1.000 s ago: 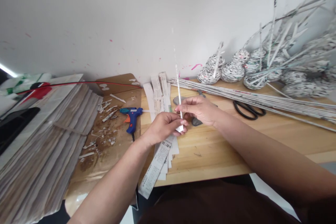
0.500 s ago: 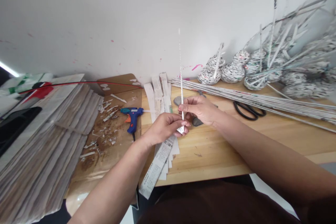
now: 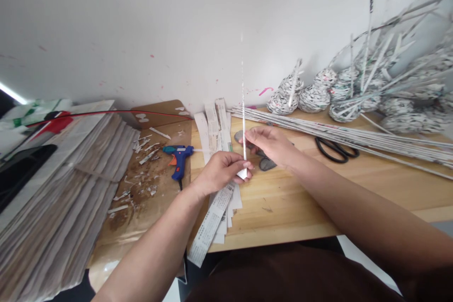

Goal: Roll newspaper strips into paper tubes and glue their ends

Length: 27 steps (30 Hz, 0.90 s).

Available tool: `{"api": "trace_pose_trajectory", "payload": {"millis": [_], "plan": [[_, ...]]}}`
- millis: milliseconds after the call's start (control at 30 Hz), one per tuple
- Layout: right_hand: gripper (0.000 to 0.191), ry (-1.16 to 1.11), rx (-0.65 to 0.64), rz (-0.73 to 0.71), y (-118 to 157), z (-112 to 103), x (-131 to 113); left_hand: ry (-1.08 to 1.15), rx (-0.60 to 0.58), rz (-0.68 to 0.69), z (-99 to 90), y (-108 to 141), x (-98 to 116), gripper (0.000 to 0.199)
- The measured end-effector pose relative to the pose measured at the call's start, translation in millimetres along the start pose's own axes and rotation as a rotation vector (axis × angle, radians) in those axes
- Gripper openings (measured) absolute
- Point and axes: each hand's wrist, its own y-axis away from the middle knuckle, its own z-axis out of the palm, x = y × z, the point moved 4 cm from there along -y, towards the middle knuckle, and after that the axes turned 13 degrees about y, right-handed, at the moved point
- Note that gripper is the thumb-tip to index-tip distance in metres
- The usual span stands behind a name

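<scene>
Your left hand (image 3: 223, 170) pinches the low end of a thin paper stick (image 3: 244, 120), which points up above the table (image 3: 283, 212). Your right hand (image 3: 272, 145) is by the stick, higher up; I can't tell if it squeezes. Paper strips (image 3: 211, 227) lie below your left hand.

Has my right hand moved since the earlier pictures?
Yes, slightly: judged against the grey object on the table, your right hand has shifted up and rightward in the picture, uncovering more of it.
</scene>
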Motion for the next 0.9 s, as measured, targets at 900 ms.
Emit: {"api": "trace_pose_trajectory", "payload": {"millis": [900], "plan": [[0.022,0.833,0.355,-0.237,4,-14,-9,0.013,0.046,-0.006,-1.8,-2,1,0.033]]}}
